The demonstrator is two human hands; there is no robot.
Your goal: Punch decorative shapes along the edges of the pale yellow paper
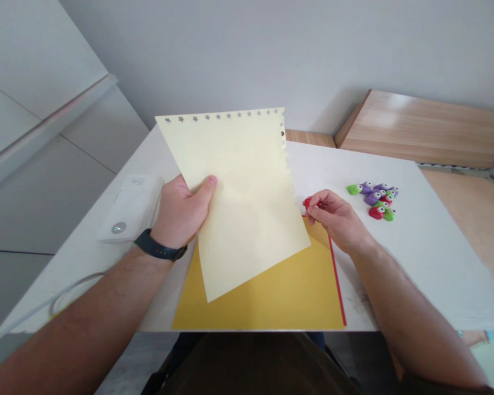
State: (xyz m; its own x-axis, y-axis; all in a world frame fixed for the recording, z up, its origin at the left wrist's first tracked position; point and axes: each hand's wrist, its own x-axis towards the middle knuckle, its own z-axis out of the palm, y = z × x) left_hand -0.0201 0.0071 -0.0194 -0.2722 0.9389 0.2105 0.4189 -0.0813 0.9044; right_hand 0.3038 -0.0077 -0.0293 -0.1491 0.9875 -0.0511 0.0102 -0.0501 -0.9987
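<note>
Right now your left hand (183,211) pinches the pale yellow sheet (247,203) at its left edge, thumb on top, holding it above the darker yellow sheets (271,296) on the table (415,258), while your right hand (337,219) is closed around a small red punch (308,203) at the sheet's right edge. The paper looks light, thin and floppy, apt to tear along its punched edges, so grip the plain margin gently.

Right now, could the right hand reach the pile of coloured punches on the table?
Probably yes: the pile lies on bare table just beyond the right hand, nothing between. It already pinches a red punch, though; the left hand holds the pale sheet.
</note>
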